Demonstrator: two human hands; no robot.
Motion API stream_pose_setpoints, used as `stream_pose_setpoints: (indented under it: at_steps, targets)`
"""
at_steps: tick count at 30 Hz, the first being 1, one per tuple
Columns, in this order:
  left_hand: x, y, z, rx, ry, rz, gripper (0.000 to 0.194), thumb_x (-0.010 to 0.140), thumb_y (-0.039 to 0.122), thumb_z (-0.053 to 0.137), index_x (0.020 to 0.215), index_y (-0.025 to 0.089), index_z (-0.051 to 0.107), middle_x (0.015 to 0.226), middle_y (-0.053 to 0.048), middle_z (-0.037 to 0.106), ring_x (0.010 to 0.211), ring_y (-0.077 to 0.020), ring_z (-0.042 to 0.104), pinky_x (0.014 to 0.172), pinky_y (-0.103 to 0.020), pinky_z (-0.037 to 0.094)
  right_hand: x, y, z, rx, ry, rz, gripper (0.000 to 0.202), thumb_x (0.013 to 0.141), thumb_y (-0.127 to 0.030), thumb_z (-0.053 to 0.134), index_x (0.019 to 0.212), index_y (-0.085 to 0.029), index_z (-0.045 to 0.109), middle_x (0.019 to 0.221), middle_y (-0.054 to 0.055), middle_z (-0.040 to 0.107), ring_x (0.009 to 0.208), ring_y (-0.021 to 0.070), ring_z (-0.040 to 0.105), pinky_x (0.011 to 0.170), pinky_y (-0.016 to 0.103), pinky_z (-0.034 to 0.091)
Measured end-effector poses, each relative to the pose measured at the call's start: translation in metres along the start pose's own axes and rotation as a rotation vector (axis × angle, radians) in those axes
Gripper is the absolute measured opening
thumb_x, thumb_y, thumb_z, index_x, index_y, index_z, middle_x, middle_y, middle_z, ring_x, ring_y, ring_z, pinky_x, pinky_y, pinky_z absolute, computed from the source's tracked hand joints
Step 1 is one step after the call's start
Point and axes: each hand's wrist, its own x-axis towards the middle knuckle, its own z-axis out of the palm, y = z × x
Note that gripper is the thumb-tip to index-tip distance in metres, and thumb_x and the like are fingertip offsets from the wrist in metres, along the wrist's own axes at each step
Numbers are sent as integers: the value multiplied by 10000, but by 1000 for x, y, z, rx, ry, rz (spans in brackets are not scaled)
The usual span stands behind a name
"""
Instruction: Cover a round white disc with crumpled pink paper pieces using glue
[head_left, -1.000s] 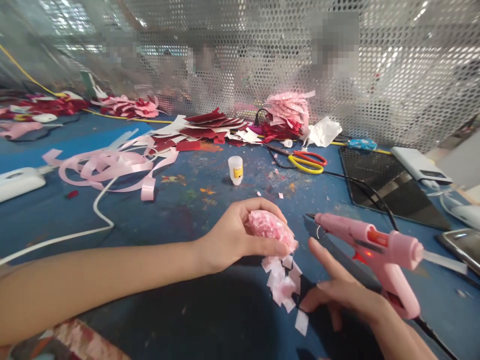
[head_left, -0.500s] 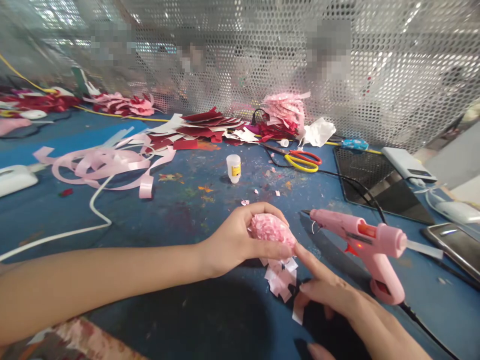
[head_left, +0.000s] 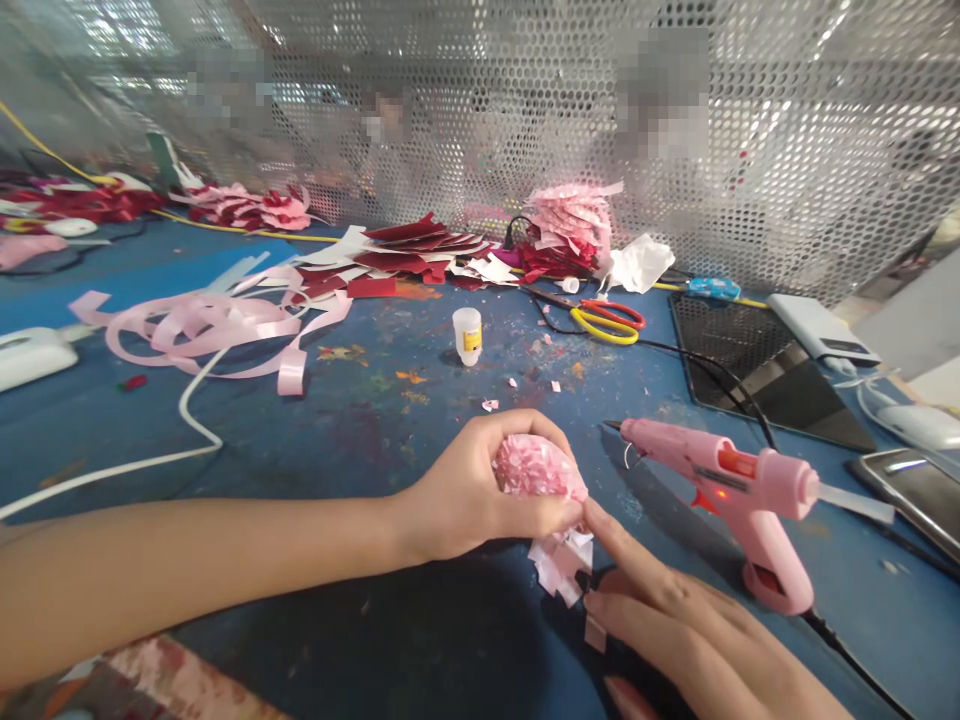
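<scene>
My left hand (head_left: 465,495) is closed around a pink ball-like piece (head_left: 534,466) covered in small crinkled ribbon or paper bits. Its underside is hidden by my thumb and palm. The index finger of my right hand (head_left: 660,600) stretches out and touches the lower right edge of that piece, while the other fingers spread below. Just under my left thumb lie several pale pink cut squares (head_left: 561,565). One more small square (head_left: 595,633) is at the tip of another right finger; whether it is pinched I cannot tell.
A pink glue gun (head_left: 720,465) with a lit red light stands at right. Behind are a small bottle (head_left: 467,336), scissors (head_left: 606,324), pink ribbon (head_left: 202,325), red and white strips (head_left: 412,250) and a dark tablet (head_left: 765,370). A perforated metal screen (head_left: 480,120) closes the back.
The pink piece has shifted slightly down and turned a little in my left hand. My right hand has moved a bit lower, its index finger still against the piece.
</scene>
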Motion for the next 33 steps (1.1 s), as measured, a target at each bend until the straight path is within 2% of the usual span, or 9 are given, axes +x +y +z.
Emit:
stream_pose_setpoints:
  at_steps: [2,4,8,13,22,28,33]
  targets:
    - [0,0,-1,3,1,12,210,663,139,710,783,148,538,662,40,583,563,-51,503,521,-142,411,-1,-1,1,-5,15,7,203,859,-175,484,1003,-195,625,1196,94,631,931,151,677,770,179,548]
    - [1,-1,-2,3,-10,24,218,659,133,714,790,149,540,691,24,617,587,-66,542,542,-153,438,-2,-1,3,0,81,22,191,864,-190,477,988,-193,622,1192,96,634,902,149,686,763,182,553]
    - [3,-2,-4,-116,-44,5,232,674,98,693,828,161,531,703,18,661,619,-92,624,565,-161,476,-4,0,4,-9,167,44,158,850,-212,515,975,-185,607,1152,107,649,921,165,681,776,201,559]
    - [3,-3,-3,-213,-37,-55,262,677,78,662,857,175,498,643,23,661,579,-117,650,521,-174,476,-7,2,2,-33,153,43,151,848,-211,524,982,-186,589,1084,98,666,964,151,664,819,201,543]
    - [6,-6,-7,-30,-24,14,307,608,83,679,789,179,450,620,30,634,547,-132,632,502,-199,454,-17,1,9,-8,139,70,193,837,-154,510,1017,-187,574,1086,80,657,945,123,662,812,177,539]
    - [4,-4,-7,-35,-29,-38,382,591,84,695,789,194,388,604,44,620,526,-120,616,475,-181,431,-11,1,5,10,135,49,213,806,-149,535,1014,-181,569,1062,82,670,926,136,671,783,177,550]
    - [7,-4,-3,-255,2,-109,376,656,124,708,824,195,379,651,30,636,567,-140,649,521,-213,482,-4,3,2,8,135,45,171,815,-148,514,974,-188,560,999,68,687,906,119,674,763,157,547]
